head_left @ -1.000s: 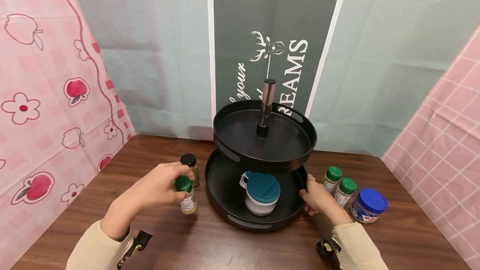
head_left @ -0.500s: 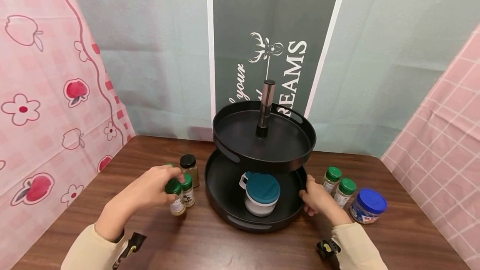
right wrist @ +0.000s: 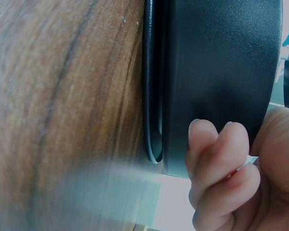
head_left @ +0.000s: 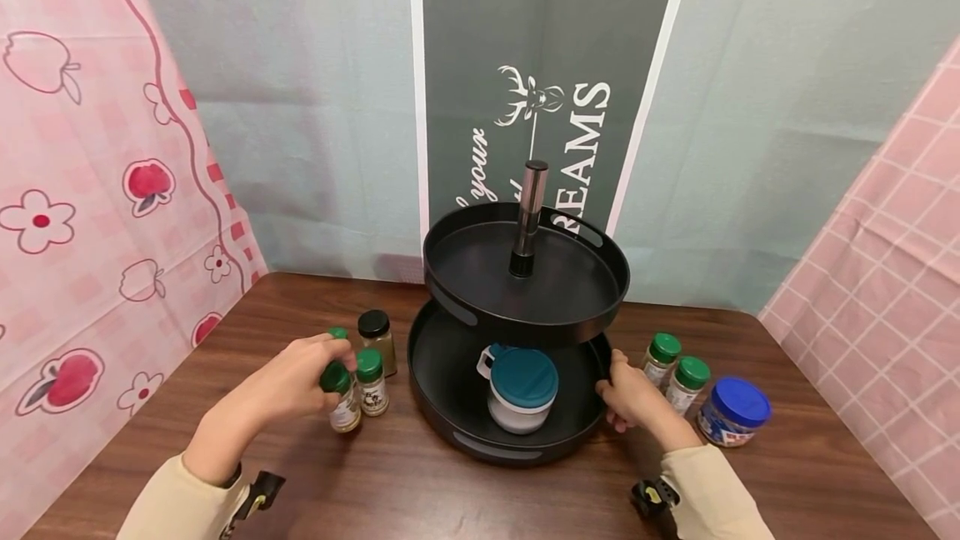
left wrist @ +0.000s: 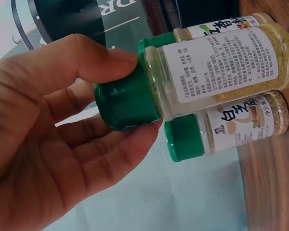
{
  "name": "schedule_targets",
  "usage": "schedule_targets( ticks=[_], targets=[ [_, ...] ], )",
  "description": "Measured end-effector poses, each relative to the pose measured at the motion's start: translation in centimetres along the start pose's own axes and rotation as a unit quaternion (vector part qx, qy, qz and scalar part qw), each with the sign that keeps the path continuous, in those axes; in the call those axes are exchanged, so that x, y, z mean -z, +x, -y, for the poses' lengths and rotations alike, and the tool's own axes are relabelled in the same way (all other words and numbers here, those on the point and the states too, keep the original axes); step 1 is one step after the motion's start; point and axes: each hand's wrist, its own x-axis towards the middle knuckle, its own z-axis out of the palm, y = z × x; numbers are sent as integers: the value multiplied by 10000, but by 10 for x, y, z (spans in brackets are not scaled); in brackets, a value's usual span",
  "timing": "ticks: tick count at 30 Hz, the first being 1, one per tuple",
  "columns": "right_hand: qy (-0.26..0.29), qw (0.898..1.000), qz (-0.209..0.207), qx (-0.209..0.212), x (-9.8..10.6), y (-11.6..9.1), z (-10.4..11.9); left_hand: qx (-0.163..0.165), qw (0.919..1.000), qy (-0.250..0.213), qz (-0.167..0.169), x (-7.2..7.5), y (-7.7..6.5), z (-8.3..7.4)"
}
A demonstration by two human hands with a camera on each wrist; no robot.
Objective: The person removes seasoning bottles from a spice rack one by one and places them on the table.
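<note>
My left hand (head_left: 303,377) holds a green-capped spice jar (left wrist: 221,67) by its cap, thumb on one side and fingers on the other. Yellowish powder shows inside it. Right beside it stands another green-capped spice jar (head_left: 372,383), and a third green cap (head_left: 338,332) peeks out behind the hand. A black-capped jar (head_left: 377,340) stands just behind these. On the other side, my right hand (head_left: 633,394) grips the rim of the lower black tray (head_left: 442,407), fingers curled against its outer wall (right wrist: 221,62) in the right wrist view.
The upper round tray (head_left: 487,273) sits above the lower one on a metal post (head_left: 530,211). A teal-lidded white container (head_left: 523,390) is in the lower tray. To the right stand two green-capped jars (head_left: 687,386) and a blue-lidded jar (head_left: 733,412). Curtains hang around the wooden table (head_left: 420,490).
My left hand has moved left with its spice jar, uncovering the green-capped jar between it and the tray. The right hand stays on the tray rim.
</note>
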Motion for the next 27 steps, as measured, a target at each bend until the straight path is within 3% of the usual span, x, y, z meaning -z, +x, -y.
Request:
schedule_targets(
  ticks=[27],
  targets=[
    [24,10000,-1,-30,0,-1,1,481,9986,-195,132,-14,-1,18]
  ],
)
